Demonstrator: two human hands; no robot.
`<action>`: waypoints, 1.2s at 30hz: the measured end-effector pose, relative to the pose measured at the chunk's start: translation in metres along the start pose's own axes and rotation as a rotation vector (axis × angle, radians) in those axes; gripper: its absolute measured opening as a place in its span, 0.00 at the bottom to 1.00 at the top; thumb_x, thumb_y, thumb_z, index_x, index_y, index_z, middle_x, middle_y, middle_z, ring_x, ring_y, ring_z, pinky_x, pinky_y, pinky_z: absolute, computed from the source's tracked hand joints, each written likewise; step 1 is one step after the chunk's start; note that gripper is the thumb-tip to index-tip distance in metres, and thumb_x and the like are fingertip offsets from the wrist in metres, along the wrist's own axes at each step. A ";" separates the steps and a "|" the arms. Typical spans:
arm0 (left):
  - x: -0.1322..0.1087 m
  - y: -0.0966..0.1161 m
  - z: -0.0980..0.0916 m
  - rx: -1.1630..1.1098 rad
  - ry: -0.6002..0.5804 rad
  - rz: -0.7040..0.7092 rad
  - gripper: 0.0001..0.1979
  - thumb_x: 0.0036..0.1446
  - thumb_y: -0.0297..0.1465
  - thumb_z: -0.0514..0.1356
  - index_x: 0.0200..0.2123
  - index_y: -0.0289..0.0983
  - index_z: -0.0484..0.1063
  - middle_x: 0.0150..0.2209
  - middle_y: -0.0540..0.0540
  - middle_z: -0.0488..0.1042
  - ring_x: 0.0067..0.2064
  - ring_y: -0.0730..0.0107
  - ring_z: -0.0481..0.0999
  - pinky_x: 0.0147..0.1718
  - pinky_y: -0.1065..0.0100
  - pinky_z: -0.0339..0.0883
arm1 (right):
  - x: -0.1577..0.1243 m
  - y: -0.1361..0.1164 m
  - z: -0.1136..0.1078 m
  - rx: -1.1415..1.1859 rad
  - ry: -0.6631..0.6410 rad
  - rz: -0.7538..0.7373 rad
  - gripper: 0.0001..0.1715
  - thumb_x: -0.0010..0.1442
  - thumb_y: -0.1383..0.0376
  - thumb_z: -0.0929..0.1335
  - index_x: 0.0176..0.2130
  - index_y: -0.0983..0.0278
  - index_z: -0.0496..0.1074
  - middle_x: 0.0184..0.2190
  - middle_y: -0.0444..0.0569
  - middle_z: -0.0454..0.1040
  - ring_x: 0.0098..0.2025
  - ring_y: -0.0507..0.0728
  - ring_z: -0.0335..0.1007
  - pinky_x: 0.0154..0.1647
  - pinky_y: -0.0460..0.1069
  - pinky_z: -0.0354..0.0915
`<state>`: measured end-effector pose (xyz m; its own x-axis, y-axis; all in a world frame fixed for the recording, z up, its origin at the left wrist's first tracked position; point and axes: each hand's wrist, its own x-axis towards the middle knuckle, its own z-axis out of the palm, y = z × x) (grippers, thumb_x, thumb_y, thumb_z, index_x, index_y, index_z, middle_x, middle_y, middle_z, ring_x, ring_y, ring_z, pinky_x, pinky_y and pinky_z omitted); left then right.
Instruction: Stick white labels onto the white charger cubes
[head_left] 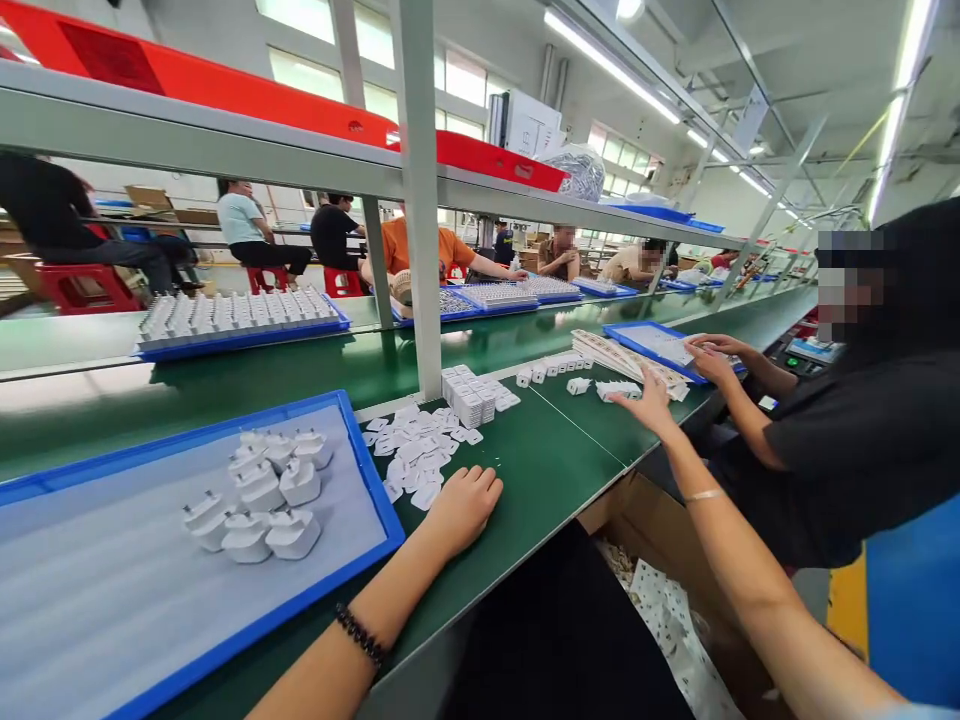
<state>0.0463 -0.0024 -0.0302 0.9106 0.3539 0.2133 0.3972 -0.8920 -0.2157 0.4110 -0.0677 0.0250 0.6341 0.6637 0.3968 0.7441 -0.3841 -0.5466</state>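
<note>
My left hand point(466, 508) rests on the green bench with its fingers curled down; its underside is hidden, so I cannot see whether it holds anything. Just beyond it lies a loose pile of flat white plates point(420, 455), with neat stacks of similar plates point(469, 393) behind. My right hand point(646, 405) reaches over the bench, thumb and fingers apart, with nothing visible between them. A group of white plug housings point(618, 390) sits by its thumb. Several white plug adapters point(259, 487) stand, pins up, in the blue-rimmed tray point(375, 500) at left.
To my right, a co-worker's hands point(712, 355) work over another blue tray point(622, 330). Pale strips point(611, 352) lie beside it. A metal post point(420, 200) rises behind the plates. Below the bench edge is a cardboard box point(645, 520) with scrap sheets.
</note>
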 end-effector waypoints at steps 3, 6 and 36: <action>0.002 0.002 0.000 0.001 -0.006 -0.014 0.12 0.59 0.17 0.52 0.39 0.35 0.71 0.40 0.39 0.76 0.40 0.57 0.75 0.36 0.60 0.65 | 0.014 -0.003 0.036 -0.111 -0.042 0.265 0.31 0.66 0.57 0.71 0.64 0.62 0.66 0.67 0.57 0.63 0.64 0.68 0.64 0.62 0.69 0.63; 0.002 0.003 0.000 0.012 -0.013 -0.022 0.13 0.59 0.17 0.52 0.40 0.35 0.71 0.41 0.39 0.77 0.41 0.58 0.76 0.36 0.60 0.65 | 0.027 -0.006 0.056 -0.174 -0.054 0.366 0.30 0.67 0.56 0.70 0.63 0.62 0.66 0.65 0.57 0.65 0.62 0.67 0.66 0.61 0.67 0.65; -0.035 0.048 -0.022 -0.042 0.041 0.260 0.15 0.67 0.21 0.46 0.41 0.31 0.73 0.39 0.39 0.76 0.35 0.64 0.74 0.31 0.63 0.59 | -0.065 -0.037 0.102 -0.099 -0.231 -0.002 0.44 0.55 0.44 0.69 0.65 0.58 0.65 0.63 0.62 0.56 0.68 0.73 0.53 0.68 0.65 0.52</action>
<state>0.0306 -0.0637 -0.0271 0.9757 0.1000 0.1949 0.1444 -0.9626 -0.2291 0.3210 -0.0306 -0.0559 0.5764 0.7890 0.2126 0.7693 -0.4363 -0.4668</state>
